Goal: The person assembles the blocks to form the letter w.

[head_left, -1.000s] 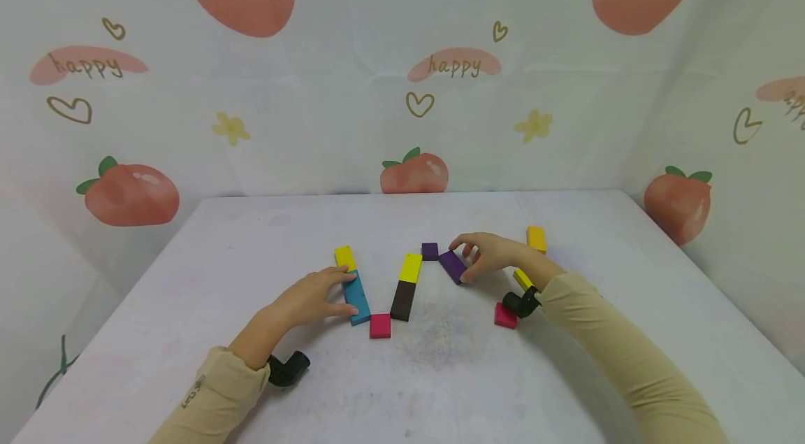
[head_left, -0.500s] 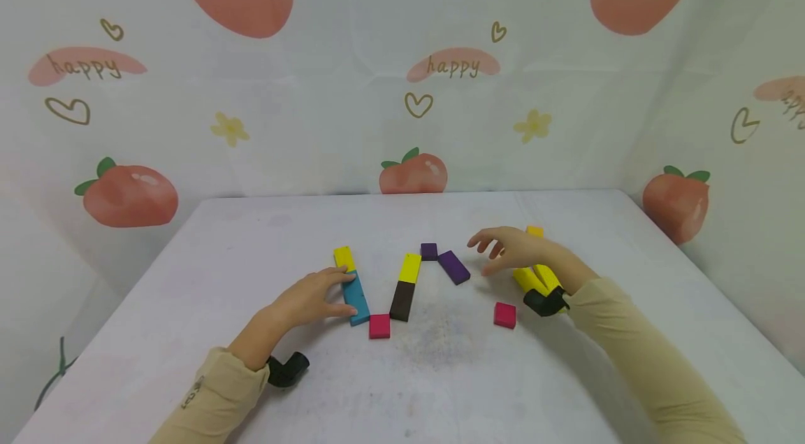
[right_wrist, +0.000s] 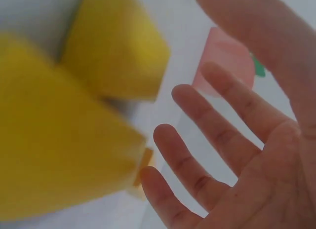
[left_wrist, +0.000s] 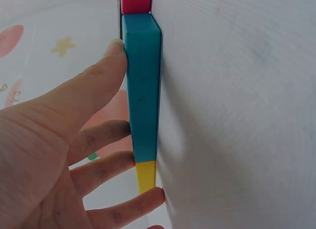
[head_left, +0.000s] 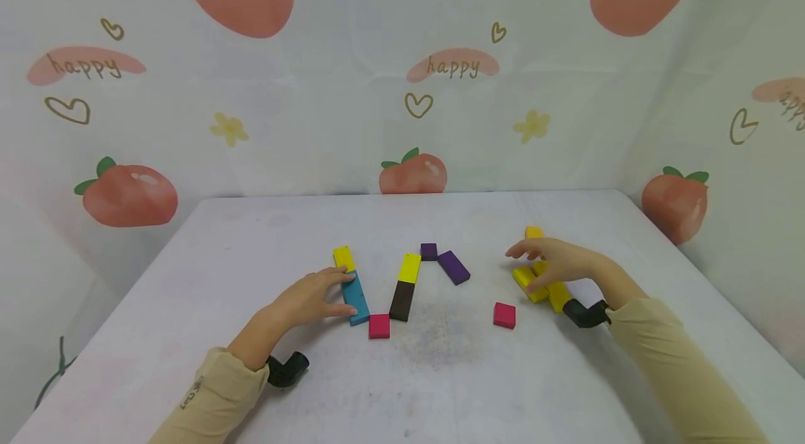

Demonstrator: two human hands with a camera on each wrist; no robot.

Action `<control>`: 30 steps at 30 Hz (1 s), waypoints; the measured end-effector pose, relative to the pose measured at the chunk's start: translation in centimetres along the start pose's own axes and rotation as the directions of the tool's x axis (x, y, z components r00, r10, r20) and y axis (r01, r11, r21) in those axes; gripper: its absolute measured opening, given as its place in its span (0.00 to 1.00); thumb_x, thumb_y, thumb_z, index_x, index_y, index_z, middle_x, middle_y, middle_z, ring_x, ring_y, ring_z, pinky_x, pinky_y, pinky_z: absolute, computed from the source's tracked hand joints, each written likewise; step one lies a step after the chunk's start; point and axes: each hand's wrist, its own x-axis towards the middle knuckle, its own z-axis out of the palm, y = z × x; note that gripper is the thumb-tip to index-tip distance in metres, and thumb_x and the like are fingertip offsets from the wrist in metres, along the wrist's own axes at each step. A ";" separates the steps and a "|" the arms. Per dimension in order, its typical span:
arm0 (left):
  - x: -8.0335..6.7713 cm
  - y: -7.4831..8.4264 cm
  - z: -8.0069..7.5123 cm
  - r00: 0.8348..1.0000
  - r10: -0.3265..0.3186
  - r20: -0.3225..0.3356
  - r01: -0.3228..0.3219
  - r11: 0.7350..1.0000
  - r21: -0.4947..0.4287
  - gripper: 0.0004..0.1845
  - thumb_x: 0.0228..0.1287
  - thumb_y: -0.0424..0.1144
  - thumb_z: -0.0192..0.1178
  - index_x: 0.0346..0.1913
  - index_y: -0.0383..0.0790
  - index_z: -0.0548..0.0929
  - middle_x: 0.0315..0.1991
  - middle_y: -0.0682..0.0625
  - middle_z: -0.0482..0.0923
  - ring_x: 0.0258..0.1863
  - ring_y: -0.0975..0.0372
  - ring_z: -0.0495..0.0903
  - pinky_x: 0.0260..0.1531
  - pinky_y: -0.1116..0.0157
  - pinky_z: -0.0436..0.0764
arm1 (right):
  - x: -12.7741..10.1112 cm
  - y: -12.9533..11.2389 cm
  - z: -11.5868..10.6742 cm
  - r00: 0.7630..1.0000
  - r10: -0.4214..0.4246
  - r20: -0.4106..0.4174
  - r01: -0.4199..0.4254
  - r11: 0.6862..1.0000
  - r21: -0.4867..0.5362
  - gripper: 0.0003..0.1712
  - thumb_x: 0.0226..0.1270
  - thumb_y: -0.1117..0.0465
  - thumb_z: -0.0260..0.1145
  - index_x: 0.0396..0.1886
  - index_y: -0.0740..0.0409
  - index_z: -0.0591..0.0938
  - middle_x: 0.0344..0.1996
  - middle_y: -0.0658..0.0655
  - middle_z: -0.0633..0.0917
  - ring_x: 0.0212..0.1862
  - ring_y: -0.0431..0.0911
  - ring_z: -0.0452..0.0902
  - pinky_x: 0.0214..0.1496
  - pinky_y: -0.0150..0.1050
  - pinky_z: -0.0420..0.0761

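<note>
My left hand rests along the blue block, fingers spread. In the left wrist view its thumb and fingertips lie against one face of the blue block, with a finger by the yellow block at its end. A red block joins the blue one's near end. Over several yellow blocks at the right hovers my right hand, fingers apart and holding nothing. Its thumb overlaps the shorter yellow block; a longer yellow block lies partly hidden beneath the hand.
A dark brown block and a yellow block form a slanted line mid-table. Beyond them lie a purple square and a longer purple block. Another red block sits nearer, and an orange-yellow block lies behind my right hand.
My right hand has let go of the long purple block and moved right, over the yellow blocks. The left hand has stayed in place on the blue block.
</note>
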 end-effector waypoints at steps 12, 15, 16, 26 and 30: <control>0.0 -0.1 0.0 1.000 0.000 -0.004 0.000 1.000 0.004 0.36 0.53 0.51 0.67 0.63 0.37 0.71 0.65 0.37 0.67 0.65 0.43 0.66 0.62 0.45 0.68 | -1.2 0.5 0.9 0.996 0.089 0.011 -0.089 0.996 -0.016 0.38 0.42 0.53 0.77 0.57 0.51 0.74 0.59 0.63 0.72 0.59 0.59 0.63 0.61 0.67 0.65; 0.0 -0.1 0.0 1.000 -0.001 -0.004 0.001 1.000 0.002 0.36 0.53 0.51 0.67 0.63 0.38 0.71 0.65 0.37 0.67 0.65 0.43 0.65 0.63 0.45 0.68 | -1.2 0.5 1.0 0.995 0.100 0.012 -0.100 0.995 -0.019 0.39 0.42 0.53 0.78 0.57 0.50 0.74 0.60 0.63 0.71 0.59 0.59 0.62 0.62 0.68 0.63; 0.0 -0.1 0.0 1.000 -0.002 -0.004 0.002 1.000 0.000 0.36 0.53 0.51 0.67 0.63 0.38 0.71 0.65 0.37 0.67 0.65 0.43 0.65 0.63 0.45 0.68 | -1.2 0.6 1.1 0.995 0.101 0.012 -0.101 0.995 -0.020 0.38 0.42 0.53 0.78 0.57 0.50 0.74 0.60 0.63 0.71 0.59 0.58 0.62 0.62 0.68 0.63; 0.0 -0.1 0.0 1.000 -0.002 -0.004 0.002 1.000 -0.009 0.37 0.53 0.51 0.67 0.64 0.38 0.71 0.65 0.37 0.66 0.66 0.43 0.64 0.63 0.45 0.67 | -0.9 1.4 1.4 0.997 0.076 -0.013 -0.076 0.997 -0.023 0.36 0.43 0.55 0.77 0.55 0.50 0.75 0.57 0.61 0.73 0.56 0.55 0.65 0.61 0.66 0.65; 0.0 -0.1 0.0 1.000 -0.005 -0.003 0.005 1.000 -0.012 0.36 0.53 0.51 0.67 0.64 0.38 0.71 0.66 0.37 0.66 0.66 0.43 0.64 0.63 0.45 0.67 | -0.8 1.4 1.5 0.998 0.055 -0.028 -0.057 0.998 -0.041 0.35 0.43 0.55 0.77 0.55 0.51 0.75 0.55 0.60 0.75 0.54 0.54 0.66 0.61 0.65 0.67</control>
